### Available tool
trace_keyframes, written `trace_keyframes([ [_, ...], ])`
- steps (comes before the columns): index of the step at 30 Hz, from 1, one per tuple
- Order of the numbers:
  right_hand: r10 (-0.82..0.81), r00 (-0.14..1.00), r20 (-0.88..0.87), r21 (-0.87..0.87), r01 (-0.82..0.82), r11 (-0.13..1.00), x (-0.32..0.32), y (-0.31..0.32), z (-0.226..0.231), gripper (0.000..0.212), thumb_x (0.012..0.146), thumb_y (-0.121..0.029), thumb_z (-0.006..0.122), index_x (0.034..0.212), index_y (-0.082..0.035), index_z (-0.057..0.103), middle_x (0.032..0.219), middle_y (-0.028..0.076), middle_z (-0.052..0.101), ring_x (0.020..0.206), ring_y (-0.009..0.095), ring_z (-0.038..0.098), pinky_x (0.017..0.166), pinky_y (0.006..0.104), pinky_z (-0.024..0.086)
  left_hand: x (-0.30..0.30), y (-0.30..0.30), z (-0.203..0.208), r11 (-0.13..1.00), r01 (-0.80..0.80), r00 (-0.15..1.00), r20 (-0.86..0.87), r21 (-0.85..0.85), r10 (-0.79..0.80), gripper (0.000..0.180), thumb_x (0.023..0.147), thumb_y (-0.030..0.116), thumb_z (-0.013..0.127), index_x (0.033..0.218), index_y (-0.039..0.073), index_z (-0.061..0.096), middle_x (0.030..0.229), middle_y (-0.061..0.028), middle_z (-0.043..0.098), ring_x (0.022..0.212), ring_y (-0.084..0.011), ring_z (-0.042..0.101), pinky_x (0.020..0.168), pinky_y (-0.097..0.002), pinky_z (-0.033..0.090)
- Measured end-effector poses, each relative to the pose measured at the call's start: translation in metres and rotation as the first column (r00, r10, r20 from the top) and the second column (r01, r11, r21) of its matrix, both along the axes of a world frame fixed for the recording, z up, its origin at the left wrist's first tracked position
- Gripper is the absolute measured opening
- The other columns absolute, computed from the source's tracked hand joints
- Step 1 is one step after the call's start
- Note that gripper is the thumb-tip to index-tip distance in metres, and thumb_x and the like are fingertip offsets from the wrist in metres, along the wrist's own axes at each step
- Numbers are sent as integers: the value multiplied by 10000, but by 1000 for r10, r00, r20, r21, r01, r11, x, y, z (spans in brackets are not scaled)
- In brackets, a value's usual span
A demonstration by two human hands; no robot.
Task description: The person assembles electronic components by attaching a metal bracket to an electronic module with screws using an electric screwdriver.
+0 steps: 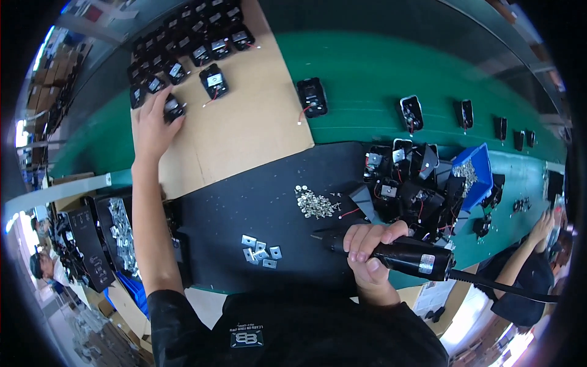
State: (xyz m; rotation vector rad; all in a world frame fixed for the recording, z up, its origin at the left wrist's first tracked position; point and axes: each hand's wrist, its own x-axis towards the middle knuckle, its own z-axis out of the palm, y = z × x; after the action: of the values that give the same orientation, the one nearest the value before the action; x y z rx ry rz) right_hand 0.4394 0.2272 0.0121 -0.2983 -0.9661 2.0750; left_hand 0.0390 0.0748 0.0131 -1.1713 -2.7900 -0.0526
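My left hand [154, 125] reaches to the far left, its fingers closed around a small black plastic housing [174, 110] on the cardboard sheet [238, 134]. In my right hand [370, 248] is a black electric screwdriver [406, 260], held level with its bit pointing left and its cord running off to the right. The bit is over the black mat [220, 220], apart from any part. Between my arms lie a pile of small screws [315, 203] and several square metal plates [261, 252].
Rows of black housings [199, 52] fill the cardboard's far end. More sit spaced along the green belt [361, 73]. To the right are heaped housings [388, 189] and a blue bin [483, 168] of screws. A co-worker's hand [541, 226] shows at far right.
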Motion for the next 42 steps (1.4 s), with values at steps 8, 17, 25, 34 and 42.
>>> trace_keyframes([
  [8, 40, 998, -39, 19, -40, 999, -3, 1, -6, 424, 800, -148, 709, 1040, -133, 360, 673, 23, 518, 573, 164, 511, 609, 318, 441, 19, 49, 10, 885, 457, 890, -51, 94, -454, 753, 702, 209, 764, 1398, 192, 476, 1434, -146, 446, 1324, -357, 411, 1064, -474, 353],
  [17, -52, 996, -66, 148, 62, 987, -1, 0, -2, 399, 821, -150, 691, 1060, -138, 371, 675, 13, 506, 568, 148, 497, 602, 311, 424, 3, 31, -12, 896, 438, 897, -97, 69, -431, 427, 710, 115, 732, 1128, 133, 650, 1288, -131, 538, 1165, -347, 530, 961, -449, 443],
  [25, -113, 992, -64, 184, 123, 975, -8, -7, -10, 382, 833, -164, 656, 1097, -136, 382, 692, 1, 486, 587, 129, 493, 628, 306, 416, 86, -8, 51, 923, 381, 919, -131, 48, -372, 536, 716, 51, 720, 1228, 135, 589, 1314, -125, 523, 1192, -352, 512, 993, -456, 442],
  [34, -202, 977, -65, 229, 212, 950, -10, -3, -13, 403, 837, -179, 645, 1157, -141, 403, 714, -4, 498, 616, 121, 492, 644, 301, 405, 209, -63, 40, 957, 278, 750, 603, 85, -272, 358, 746, 35, 713, 1097, 47, 645, 1073, -111, 586, 967, -306, 625, 816, -376, 534],
  [42, -147, 982, -116, 229, 171, 958, -4, -4, -7, 397, 843, -184, 650, 1146, -142, 397, 711, -14, 498, 615, 108, 501, 650, 290, 414, 220, -68, 21, 942, 282, 767, 546, 184, -337, 219, 740, 37, 720, 949, 25, 656, 944, -101, 614, 858, -282, 640, 750, -375, 535],
])
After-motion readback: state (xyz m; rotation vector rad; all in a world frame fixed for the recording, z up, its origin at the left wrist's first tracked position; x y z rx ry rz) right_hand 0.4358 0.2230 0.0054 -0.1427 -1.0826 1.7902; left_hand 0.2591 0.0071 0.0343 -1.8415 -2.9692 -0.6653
